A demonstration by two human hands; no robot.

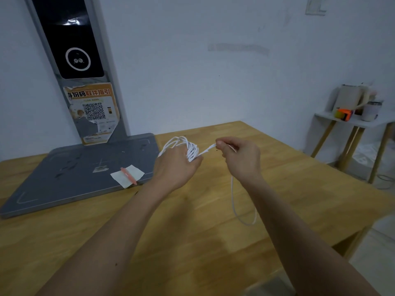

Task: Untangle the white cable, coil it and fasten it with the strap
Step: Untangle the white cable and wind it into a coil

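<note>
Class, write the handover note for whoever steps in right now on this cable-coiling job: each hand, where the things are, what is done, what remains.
Left hand: holds the coiled turns of the white cable.
Right hand: pinches the cable's free run, which hangs in a loop toward the wooden table.
Strap: pink, untouched, lying on a white paper slip on the grey base plate.
Done: most of the cable coiled.
Left: wind in the hanging loop, then fasten the strap.

One cable (192, 151), one strap (128, 175), two hands.
</note>
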